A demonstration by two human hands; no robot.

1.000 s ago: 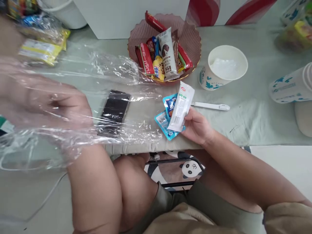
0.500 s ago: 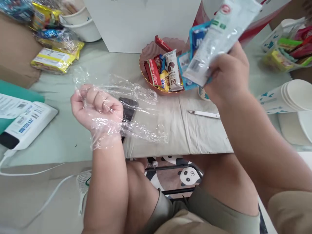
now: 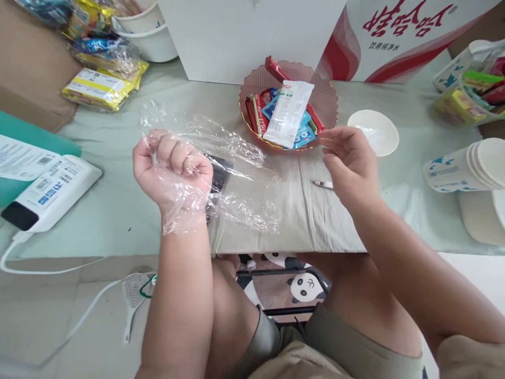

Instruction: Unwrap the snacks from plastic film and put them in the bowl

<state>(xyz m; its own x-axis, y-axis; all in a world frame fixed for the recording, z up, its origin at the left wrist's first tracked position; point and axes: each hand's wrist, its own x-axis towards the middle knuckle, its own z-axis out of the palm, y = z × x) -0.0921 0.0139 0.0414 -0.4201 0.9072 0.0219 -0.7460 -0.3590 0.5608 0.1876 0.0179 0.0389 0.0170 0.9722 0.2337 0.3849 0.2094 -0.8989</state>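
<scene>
My left hand [image 3: 173,166] is curled into a fist round a crumpled clear plastic bag [image 3: 240,210], which also wraps my wrist and trails to the right. Beneath the bag, partly covered, lies a dark phone [image 3: 219,176]. My right hand [image 3: 351,163] holds nothing, thumb and fingers apart, with its fingertips at the right rim of a pink scalloped bowl [image 3: 327,95]. On top of the snacks in that bowl rests a white packet [image 3: 289,113]. Blue packets [image 3: 304,136] and red-wrapped bars [image 3: 258,113] show around it. A white pen-like tool [image 3: 322,184] is partly hidden behind my right hand.
A white paper bowl [image 3: 374,131] sits right of the pink bowl. Stacked paper cups [image 3: 453,171] lie at the far right. A large white carton [image 3: 252,37] stands behind. At left are a white power bank [image 3: 55,195] with a cable and yellow snack packs [image 3: 98,89].
My right hand has lowered and let go of the white packet and blue packets, which now lie in the bowl. The white paper bowl has come into sight. My left hand keeps its fist.
</scene>
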